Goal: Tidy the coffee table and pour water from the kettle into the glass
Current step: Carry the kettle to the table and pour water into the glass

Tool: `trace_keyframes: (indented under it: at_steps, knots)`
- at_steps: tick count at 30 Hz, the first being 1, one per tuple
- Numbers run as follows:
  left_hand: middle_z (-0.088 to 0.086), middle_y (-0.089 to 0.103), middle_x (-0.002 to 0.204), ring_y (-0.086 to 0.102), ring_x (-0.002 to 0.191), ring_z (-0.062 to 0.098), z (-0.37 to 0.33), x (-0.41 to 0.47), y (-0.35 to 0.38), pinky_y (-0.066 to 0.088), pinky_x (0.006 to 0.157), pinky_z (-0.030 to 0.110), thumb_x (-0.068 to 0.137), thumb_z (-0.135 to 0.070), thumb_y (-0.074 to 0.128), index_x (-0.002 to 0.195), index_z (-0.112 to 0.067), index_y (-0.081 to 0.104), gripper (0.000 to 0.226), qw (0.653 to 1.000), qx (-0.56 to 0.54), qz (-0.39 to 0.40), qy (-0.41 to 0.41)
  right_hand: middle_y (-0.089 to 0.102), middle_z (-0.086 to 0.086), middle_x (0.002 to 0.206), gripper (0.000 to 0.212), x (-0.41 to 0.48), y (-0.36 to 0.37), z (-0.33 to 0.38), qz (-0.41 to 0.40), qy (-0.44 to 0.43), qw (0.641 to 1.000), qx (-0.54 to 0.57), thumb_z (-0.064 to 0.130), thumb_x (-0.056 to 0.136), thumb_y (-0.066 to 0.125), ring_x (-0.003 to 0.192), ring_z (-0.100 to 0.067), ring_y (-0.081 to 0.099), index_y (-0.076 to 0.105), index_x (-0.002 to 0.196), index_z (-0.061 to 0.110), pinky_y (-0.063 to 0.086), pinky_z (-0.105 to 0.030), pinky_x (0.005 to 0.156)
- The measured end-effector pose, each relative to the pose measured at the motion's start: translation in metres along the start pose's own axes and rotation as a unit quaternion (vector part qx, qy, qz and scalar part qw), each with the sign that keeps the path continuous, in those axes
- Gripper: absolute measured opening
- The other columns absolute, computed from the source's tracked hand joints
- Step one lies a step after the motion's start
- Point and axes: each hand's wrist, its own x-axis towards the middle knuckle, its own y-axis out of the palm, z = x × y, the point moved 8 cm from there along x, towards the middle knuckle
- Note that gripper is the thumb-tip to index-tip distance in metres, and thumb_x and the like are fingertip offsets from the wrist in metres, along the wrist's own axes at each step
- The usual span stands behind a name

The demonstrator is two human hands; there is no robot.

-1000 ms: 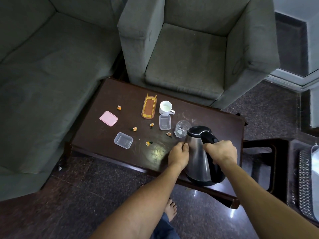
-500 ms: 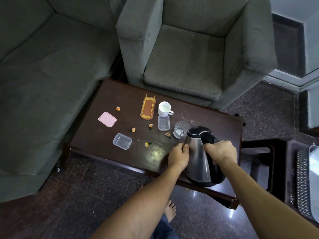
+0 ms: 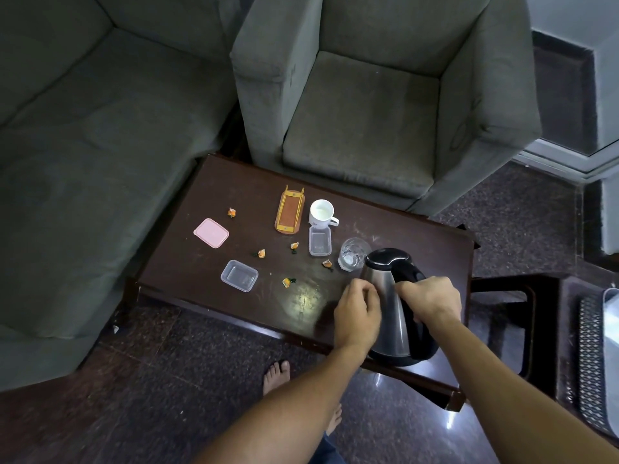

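Gripping kettle (image 3: 388,316): right hand (image 3: 430,298); left hand (image 3: 356,316) curled against.

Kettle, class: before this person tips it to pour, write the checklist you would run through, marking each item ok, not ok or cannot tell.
1. Grip: right hand holds the kettle by its handle: ok.
2. Support: left hand has curled fingers on the steel body: ok.
3. Target: glass stands upright beside the spout: ok.
4. Lid shut: ok.
5. Water level inside the kettle: cannot tell.
6. Pouring spot tidy: orange scrap lies right beside the glass: not ok.
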Motion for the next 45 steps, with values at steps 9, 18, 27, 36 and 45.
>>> trace_keyframes:
  at_steps: [9,18,27,36,45]
  knots:
    - [0.0,0.072,0.108,0.065,0.105,0.021,-0.021,-0.029,0.029,0.05,0.089,0.036,0.104,-0.034,0.045,0.109,-0.023,0.062,0.021,0.995,-0.086,0.041,-0.006,0.069,-0.003,0.059,0.026,-0.002,0.001,-0.001,-0.009,-0.003,1.0,0.01,0.041,0.062,0.072,0.06,-0.024,0.067,0.072,0.064,0.016,0.055,-0.03,0.058]
    - [0.001,0.073,0.102,0.066,0.101,0.025,-0.001,-0.024,0.01,0.05,0.087,0.038,0.104,-0.028,0.05,0.102,-0.018,0.064,0.018,0.999,-0.043,-0.005,-0.018,0.07,-0.005,0.058,0.028,-0.003,0.002,-0.003,-0.002,-0.002,1.0,0.016,0.043,0.061,0.071,0.061,-0.026,0.069,0.071,0.065,0.015,0.056,-0.031,0.06]
    - [0.002,0.072,0.105,0.066,0.102,0.024,0.043,-0.02,-0.012,0.052,0.092,0.042,0.104,-0.024,0.049,0.107,-0.017,0.065,0.019,0.993,-0.011,-0.003,-0.12,0.067,-0.005,0.046,0.034,-0.004,-0.001,-0.003,0.002,-0.002,1.0,0.013,0.046,0.062,0.07,0.057,-0.025,0.069,0.071,0.068,0.013,0.049,-0.028,0.054]
    - [0.003,0.073,0.106,0.066,0.103,0.026,0.058,-0.014,-0.009,0.052,0.091,0.04,0.104,-0.027,0.046,0.11,-0.02,0.065,0.022,0.987,0.007,0.042,-0.156,0.066,-0.004,0.044,0.033,-0.003,-0.004,-0.002,0.004,0.0,1.0,0.011,0.045,0.063,0.07,0.056,-0.025,0.069,0.071,0.066,0.011,0.048,-0.027,0.052]
    - [0.006,0.063,0.141,0.056,0.134,0.024,0.059,-0.007,-0.002,0.041,0.114,0.037,0.106,-0.033,0.044,0.144,-0.019,0.056,0.042,0.985,0.027,0.084,-0.15,0.07,-0.007,0.055,0.035,-0.001,-0.001,-0.004,0.01,0.0,1.0,0.001,0.045,0.064,0.07,0.058,-0.025,0.069,0.071,0.072,0.011,0.045,-0.027,0.051]
